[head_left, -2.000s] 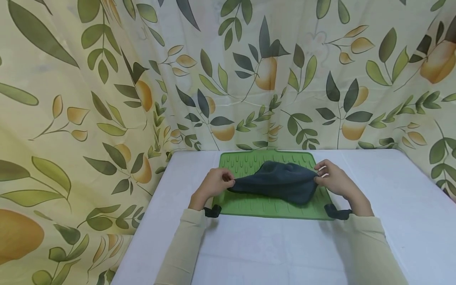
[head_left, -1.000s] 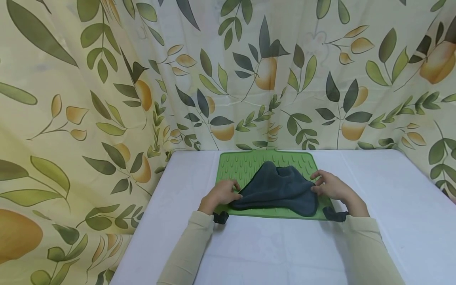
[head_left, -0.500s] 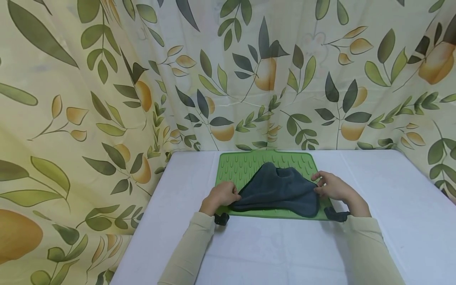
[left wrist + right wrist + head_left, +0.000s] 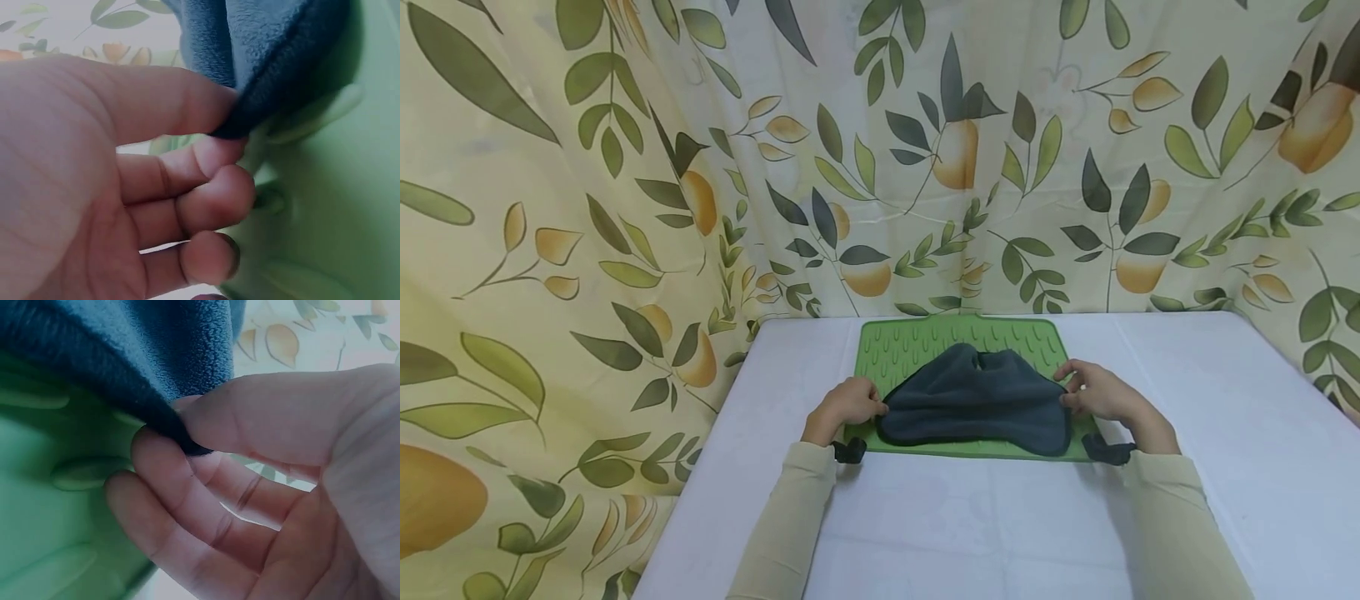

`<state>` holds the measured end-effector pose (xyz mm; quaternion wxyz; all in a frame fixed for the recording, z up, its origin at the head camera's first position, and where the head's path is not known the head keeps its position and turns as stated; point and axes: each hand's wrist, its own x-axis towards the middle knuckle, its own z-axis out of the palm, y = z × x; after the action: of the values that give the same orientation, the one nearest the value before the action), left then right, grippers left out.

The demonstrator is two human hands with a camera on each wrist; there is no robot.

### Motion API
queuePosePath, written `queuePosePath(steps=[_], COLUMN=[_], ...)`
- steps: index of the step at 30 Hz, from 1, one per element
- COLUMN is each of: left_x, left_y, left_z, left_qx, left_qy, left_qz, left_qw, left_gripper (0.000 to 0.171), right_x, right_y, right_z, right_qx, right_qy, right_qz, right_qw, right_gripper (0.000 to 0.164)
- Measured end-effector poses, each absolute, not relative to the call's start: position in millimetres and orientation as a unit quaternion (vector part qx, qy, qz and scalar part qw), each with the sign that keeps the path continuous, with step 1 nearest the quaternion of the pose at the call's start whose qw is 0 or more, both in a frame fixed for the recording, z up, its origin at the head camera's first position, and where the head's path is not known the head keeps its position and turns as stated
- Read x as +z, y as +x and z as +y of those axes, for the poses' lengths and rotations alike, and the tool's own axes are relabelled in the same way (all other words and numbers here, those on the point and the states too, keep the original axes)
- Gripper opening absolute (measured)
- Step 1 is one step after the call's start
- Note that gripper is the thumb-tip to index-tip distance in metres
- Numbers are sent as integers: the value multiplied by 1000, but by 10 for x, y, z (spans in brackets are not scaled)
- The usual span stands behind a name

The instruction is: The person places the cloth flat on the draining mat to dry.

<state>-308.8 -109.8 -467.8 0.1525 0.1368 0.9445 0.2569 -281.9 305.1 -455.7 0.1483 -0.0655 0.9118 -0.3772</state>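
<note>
A dark blue-grey fleecy cloth (image 4: 973,404) with a dark stitched edge lies over the green mat, its far side bunched into two humps. At its left end, my left hand (image 4: 848,404) pinches the edge; in the left wrist view the thumb and index finger (image 4: 215,153) nip a corner while the other fingers curl below. My right hand (image 4: 1097,392) holds the opposite end. The right wrist view shows the cloth's edge (image 4: 156,412) between thumb and fingers (image 4: 156,456). Part of the mat is hidden beneath the cloth.
The green ribbed mat (image 4: 895,346) rests near the back of a white-covered table (image 4: 925,525). A leaf-and-fruit patterned curtain (image 4: 880,167) hangs behind the table and along its left side. Dark straps (image 4: 850,451) show at both wrists.
The cloth has come down toward the near side of the mat. My left hand went inward and nearer, then back out leftward, drawing the cloth's left side wider. My right hand moved slightly nearer.
</note>
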Motion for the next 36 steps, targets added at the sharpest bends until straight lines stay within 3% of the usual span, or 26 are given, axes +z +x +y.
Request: queuePosePath(steps=[7, 12, 28, 33, 36], left_x=[-4710, -4714, -4656, -4599, -4561], left_y=[-3094, -3101, -3190, -3253, -3358], left_z=[-1091, -1123, -1053, -1015, -965], left_qx=[239, 252, 331, 341, 331], left_qy=[136, 132, 151, 159, 168], left_qz=[950, 950, 930, 924, 927], left_qw=[147, 131, -50, -67, -51], left_gripper=[49, 36, 15, 15, 15], right_x=[-4576, -4588, -4483, -4422, -4400], right_y=[-2824, -2832, -2789, -2797, -2872], right_z=[3042, 3048, 2974, 2947, 2924], right_qx=[-356, -358, -334, -339, -341], right_qy=[-76, -88, -78, -94, -107], right_qz=[916, 918, 939, 936, 934], right_qw=[167, 148, 26, 15, 13], right_gripper=[41, 41, 37, 36, 33])
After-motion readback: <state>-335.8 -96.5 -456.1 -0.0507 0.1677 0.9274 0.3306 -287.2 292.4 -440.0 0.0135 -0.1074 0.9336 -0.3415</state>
